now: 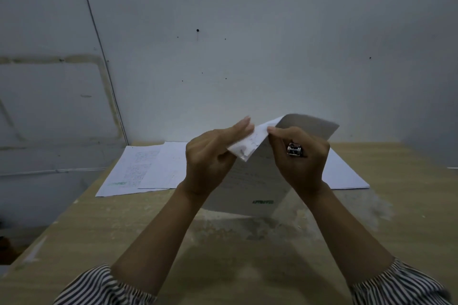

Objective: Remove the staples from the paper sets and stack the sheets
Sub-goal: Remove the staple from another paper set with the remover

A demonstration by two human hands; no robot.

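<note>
Sheets point(138, 171) lie flat toward the far left corner of the desk point(99, 230), overlapping one another; the leftmost carries faint lines of text and a small green stamp near its close edge. Just right of them the left hand point(210, 153) is raised above the desk, thumb and fingers pinching the bent-over top corner of the paper set point(250, 181), with one finger pointing straight up beyond the fold. That corner is creased and crumpled, bright white where it catches the light, and the staple itself is too small to make out. The set hangs tilted above the middle of the desk, its lower edge close to the surface; its front page looks grey in shadow, shows pale printed lines and a green stamp near the bottom. A back sheet curls away behind it, toward the wall. The right hand point(300, 153) pinches the same corner from the other side with thumb and forefinger, the other fingers curled round a small metal tool point(295, 149), possibly a staple remover. More white sheets point(347, 173) lie flat near the far right edge. Striped sleeves point(104, 287) show at the near edge.
</note>
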